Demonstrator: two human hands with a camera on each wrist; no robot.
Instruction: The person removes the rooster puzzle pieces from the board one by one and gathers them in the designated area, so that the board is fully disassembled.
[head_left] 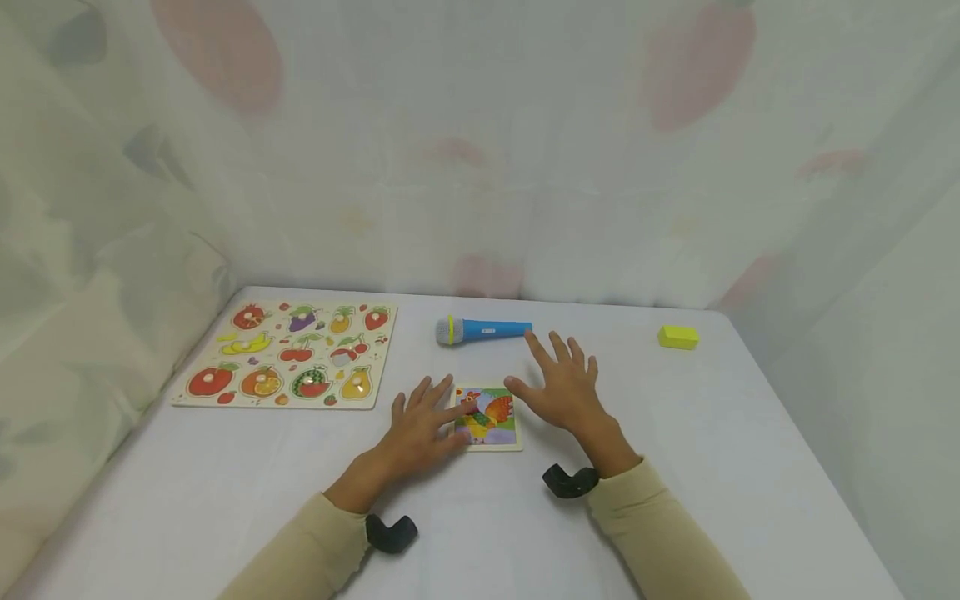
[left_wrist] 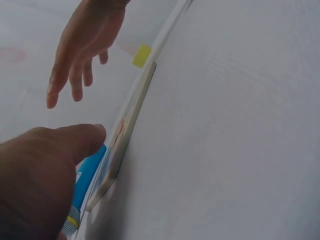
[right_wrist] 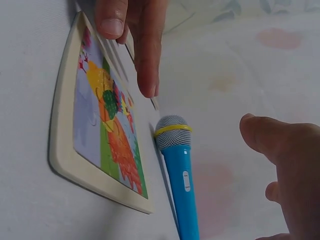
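A small square picture puzzle (head_left: 498, 417) with a colourful bird in a pale frame lies flat near the middle of the table. Over its left side reaches my left hand (head_left: 422, 429), fingers spread; whether a fingertip touches it I cannot tell. To the puzzle's right, my right hand (head_left: 562, 387) hovers with fingers spread and nothing in it. Just beyond the right fingertips lies a blue toy microphone (head_left: 491, 330) with a grey head and yellow ring. In the right wrist view, the puzzle (right_wrist: 65, 145) and microphone (right_wrist: 180, 175) lie beside each other.
A wooden fruit peg board (head_left: 288, 354) lies at the back left of the white table (head_left: 712, 483). At the back right sits a small yellow block (head_left: 678, 337). Patterned white curtains (head_left: 480, 150) hang behind and at both sides.
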